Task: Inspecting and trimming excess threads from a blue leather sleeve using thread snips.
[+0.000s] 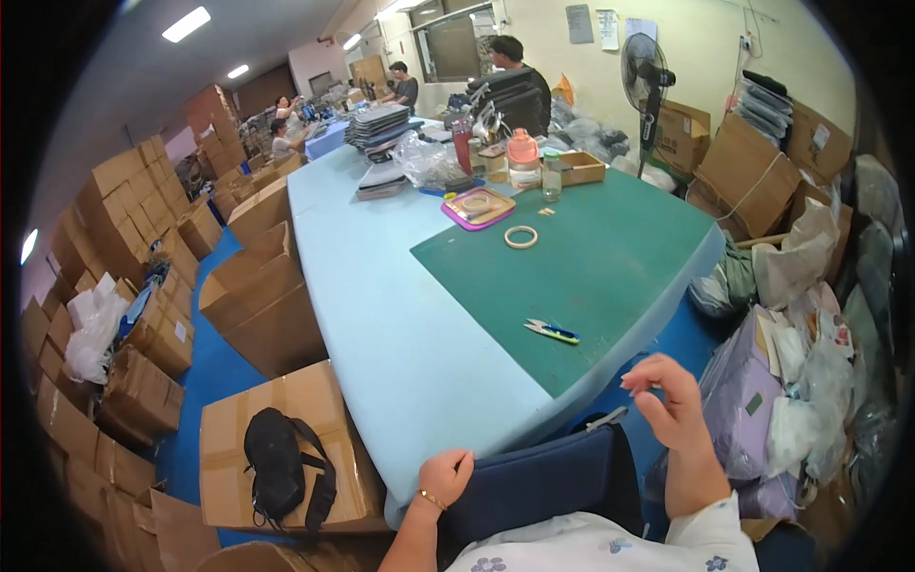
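Note:
A navy padded fabric case (pixel 534 481) leans at the table's near edge, right in front of my body. My left hand (pixel 446 477) is closed on its upper left corner. My right hand (pixel 670 400) is raised beyond the case's right end, fingers bent and apart from the thumb, with nothing visible in them. A grey strip (pixel 607 419) sticks up from the case's upper right corner, just below and left of that hand. On the green cutting mat (pixel 457 272) lie thread snips (pixel 553 331) with blue and green handles and a roll of tape (pixel 520 236).
The table (pixel 357 315) has a pale blue cover. Farther back stand a pink-capped bottle (pixel 523 157), a purple-edged tray (pixel 478 207) and stacked dark cases (pixel 376 129). A carton (pixel 214 448) bearing a black bag (pixel 274 462) is at left; plastic-wrapped bundles (pixel 748 400) crowd the right. Several people work beyond.

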The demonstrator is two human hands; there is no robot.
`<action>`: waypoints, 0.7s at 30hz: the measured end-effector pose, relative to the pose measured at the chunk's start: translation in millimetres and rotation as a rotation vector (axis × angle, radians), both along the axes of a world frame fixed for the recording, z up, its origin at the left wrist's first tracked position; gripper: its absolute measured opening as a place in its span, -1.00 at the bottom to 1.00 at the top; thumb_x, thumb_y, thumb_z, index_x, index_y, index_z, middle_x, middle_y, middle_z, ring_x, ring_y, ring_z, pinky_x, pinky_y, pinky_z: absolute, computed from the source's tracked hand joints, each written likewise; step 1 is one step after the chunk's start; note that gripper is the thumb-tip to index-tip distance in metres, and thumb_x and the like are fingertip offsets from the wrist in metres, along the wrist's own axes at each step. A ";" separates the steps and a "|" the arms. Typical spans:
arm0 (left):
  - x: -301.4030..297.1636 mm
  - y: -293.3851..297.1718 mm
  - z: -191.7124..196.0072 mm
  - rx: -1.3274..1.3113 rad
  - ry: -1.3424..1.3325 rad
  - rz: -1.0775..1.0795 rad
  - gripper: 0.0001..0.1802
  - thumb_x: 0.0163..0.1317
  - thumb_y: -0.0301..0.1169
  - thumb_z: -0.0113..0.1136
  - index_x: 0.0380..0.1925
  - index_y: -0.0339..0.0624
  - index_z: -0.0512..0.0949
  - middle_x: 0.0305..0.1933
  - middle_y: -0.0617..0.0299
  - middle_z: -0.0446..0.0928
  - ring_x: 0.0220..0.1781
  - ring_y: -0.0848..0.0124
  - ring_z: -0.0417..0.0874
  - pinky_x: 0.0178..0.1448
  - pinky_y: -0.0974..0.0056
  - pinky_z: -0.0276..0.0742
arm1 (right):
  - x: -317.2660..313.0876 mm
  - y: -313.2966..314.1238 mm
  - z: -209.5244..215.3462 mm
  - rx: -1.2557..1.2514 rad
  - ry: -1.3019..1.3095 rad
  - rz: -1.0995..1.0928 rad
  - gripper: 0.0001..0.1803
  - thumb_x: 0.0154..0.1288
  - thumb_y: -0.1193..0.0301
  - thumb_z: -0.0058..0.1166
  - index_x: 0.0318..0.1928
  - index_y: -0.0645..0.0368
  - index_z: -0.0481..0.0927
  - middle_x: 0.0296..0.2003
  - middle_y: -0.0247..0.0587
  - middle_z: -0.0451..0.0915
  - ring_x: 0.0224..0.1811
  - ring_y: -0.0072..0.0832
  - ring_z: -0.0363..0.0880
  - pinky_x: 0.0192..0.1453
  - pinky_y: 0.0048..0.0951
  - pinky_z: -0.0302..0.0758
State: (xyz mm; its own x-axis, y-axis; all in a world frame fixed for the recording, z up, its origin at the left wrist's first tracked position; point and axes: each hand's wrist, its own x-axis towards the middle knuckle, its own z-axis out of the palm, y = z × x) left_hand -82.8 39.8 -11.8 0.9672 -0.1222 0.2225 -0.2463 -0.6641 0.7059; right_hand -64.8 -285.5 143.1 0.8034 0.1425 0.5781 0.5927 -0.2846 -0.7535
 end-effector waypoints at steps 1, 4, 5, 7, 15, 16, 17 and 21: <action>4.3 -6.2 4.9 0.000 -0.015 -0.004 -0.73 0.23 -0.25 0.02 -0.51 -0.16 0.58 -0.45 0.03 0.55 -0.37 0.05 0.57 -0.32 0.10 0.46 | -8.6 5.3 31.1 0.053 -0.162 0.162 -0.67 0.23 0.16 0.16 -0.26 0.20 0.55 -0.33 -0.25 0.58 -0.29 -0.37 0.53 -0.24 -0.43 0.45; 3.5 -5.9 1.0 0.014 -0.054 0.020 -0.75 0.22 -0.25 0.04 -0.50 -0.14 0.59 -0.45 0.05 0.56 -0.39 0.06 0.57 -0.34 0.11 0.47 | -14.9 32.0 95.0 0.186 -0.509 0.542 -0.65 0.31 0.08 0.05 -0.25 0.14 0.55 -0.25 -0.22 0.60 -0.23 -0.34 0.54 -0.20 -0.42 0.47; 2.9 -3.0 -0.4 0.010 -0.056 0.032 -0.76 0.21 -0.26 0.05 -0.50 -0.14 0.59 -0.46 0.05 0.56 -0.40 0.07 0.57 -0.35 0.12 0.47 | -12.5 45.4 107.1 0.286 -0.629 0.707 -0.65 0.34 0.07 0.00 -0.25 0.11 0.55 -0.22 -0.21 0.60 -0.24 -0.34 0.56 -0.22 -0.41 0.48; 4.7 -2.9 0.2 0.012 -0.070 0.025 -0.79 0.18 -0.29 0.09 -0.51 -0.15 0.59 -0.47 0.06 0.56 -0.43 0.08 0.57 -0.38 0.15 0.46 | -34.7 62.4 134.8 0.432 -0.533 0.801 -0.78 0.34 0.21 0.05 -0.36 0.03 0.42 -0.28 -0.33 0.55 -0.25 -0.42 0.49 -0.23 -0.43 0.47; 2.3 -0.6 -11.1 -0.111 -0.127 0.014 -0.80 0.16 -0.34 0.14 -0.54 -0.22 0.57 -0.52 0.03 0.53 -0.48 0.09 0.56 -0.40 0.18 0.44 | -56.9 48.8 157.7 0.428 -0.637 0.984 -0.91 0.25 0.40 0.04 -0.25 0.11 0.48 -0.22 -0.27 0.58 -0.13 -0.45 0.51 -0.09 -0.42 0.47; 2.0 -0.3 -9.0 -0.112 -0.119 0.007 -0.80 0.16 -0.34 0.14 -0.54 -0.22 0.57 -0.52 0.03 0.53 -0.48 0.09 0.56 -0.40 0.18 0.44 | -58.7 47.1 159.4 0.430 -0.649 1.008 -0.90 0.24 0.43 0.04 -0.24 0.12 0.49 -0.21 -0.26 0.59 -0.11 -0.45 0.51 -0.06 -0.42 0.47; 1.9 -0.5 -6.6 -0.107 -0.110 0.010 -0.80 0.16 -0.34 0.14 -0.54 -0.22 0.56 -0.53 0.03 0.52 -0.49 0.09 0.55 -0.41 0.18 0.43 | -60.2 45.3 161.0 0.430 -0.661 1.031 -0.89 0.23 0.45 0.04 -0.22 0.13 0.50 -0.20 -0.25 0.59 -0.09 -0.45 0.52 -0.04 -0.42 0.47; -0.4 2.6 -5.4 -0.119 -0.119 0.023 -0.80 0.16 -0.35 0.15 -0.54 -0.24 0.55 -0.54 0.04 0.51 -0.51 0.11 0.54 -0.42 0.20 0.42 | -57.7 45.9 162.5 0.449 -0.711 1.162 -0.81 0.18 0.56 0.03 -0.16 0.18 0.54 -0.17 -0.21 0.61 -0.02 -0.47 0.53 0.04 -0.41 0.46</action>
